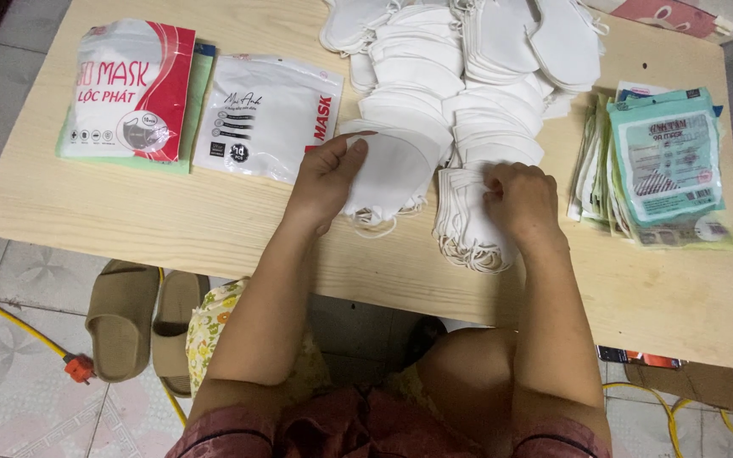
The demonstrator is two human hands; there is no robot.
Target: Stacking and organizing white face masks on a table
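Hands on white masks at the table (171,220).
Left hand (328,178) pinches a mask (392,174), long axis running up-right; right hand (519,199) presses curled fingers on a stack (468,229).

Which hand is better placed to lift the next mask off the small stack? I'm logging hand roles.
Probably the right hand: its fingers already rest on the small stack of masks, while the left hand is busy pressing a separate bundle of masks.
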